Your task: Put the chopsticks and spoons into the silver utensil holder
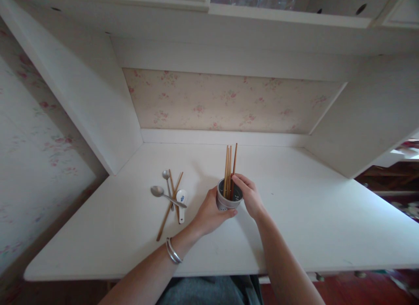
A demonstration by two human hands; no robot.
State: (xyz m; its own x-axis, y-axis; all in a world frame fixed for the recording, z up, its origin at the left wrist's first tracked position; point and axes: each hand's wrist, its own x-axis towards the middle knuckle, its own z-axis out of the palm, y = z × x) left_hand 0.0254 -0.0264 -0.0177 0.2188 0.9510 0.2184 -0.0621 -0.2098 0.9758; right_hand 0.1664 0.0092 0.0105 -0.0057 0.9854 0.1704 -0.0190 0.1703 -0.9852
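My left hand is wrapped around a grey utensil holder with small holes in its dark inside. Several light wooden chopsticks stand upright in the holder. Above the holder's right rim, my right hand pinches a darker reddish chopstick whose lower end is inside. To the left on the desk, two metal spoons, a white ceramic spoon with a blue mark, and loose chopsticks lie crossed over one another.
The white desk has a side panel at left and right and a floral-papered back panel. A shelf overhangs it. The desk's front edge lies close to my body.
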